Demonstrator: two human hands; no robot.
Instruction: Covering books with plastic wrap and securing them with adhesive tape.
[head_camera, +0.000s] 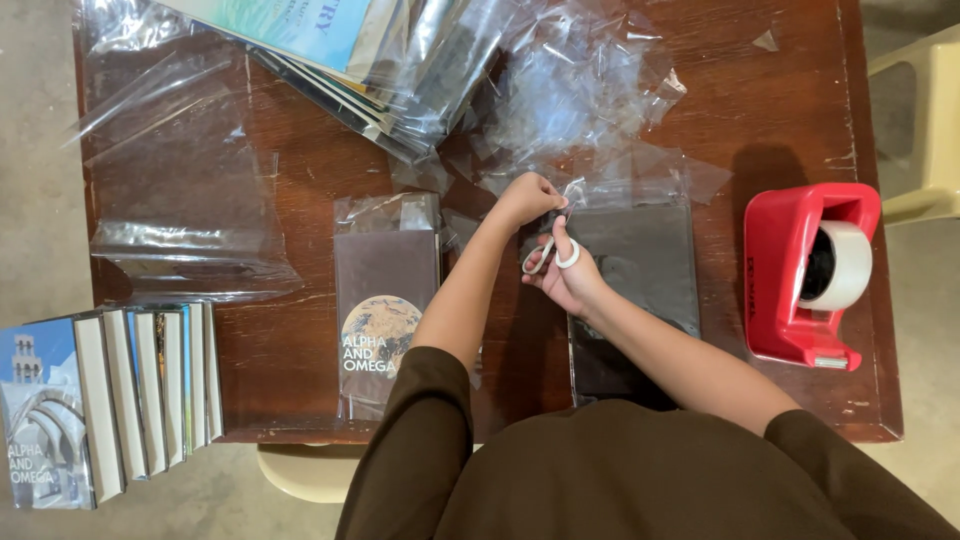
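- A dark book partly wrapped in clear plastic film (640, 270) lies flat on the brown wooden table (780, 110), near its front edge and right of centre; the film stands loose above the book's top edge, so this cover looks unfinished.
- The right hand (570, 280) holds a pair of small white-handled scissors (552, 252), its fingers through the loops and closed around them, at the book's upper left corner.
- The left hand (530, 198) pinches the loose film at that same corner, its fingers pressed together.
- Just to the left lies a brown book with a globe picture (385, 310), in clear film; it appears further along.
- Loose sheets and offcuts of crumpled clear film (585, 85) lie beyond the hands, beside a slanted pile of books in plastic (340, 60).
- A red tape dispenser with a pale roll (808, 272) stands to the right, apart from both hands.
- A row of upright books with blue covers (110, 400) stands at the left, below the table's edge; whether they are wrapped cannot be told.
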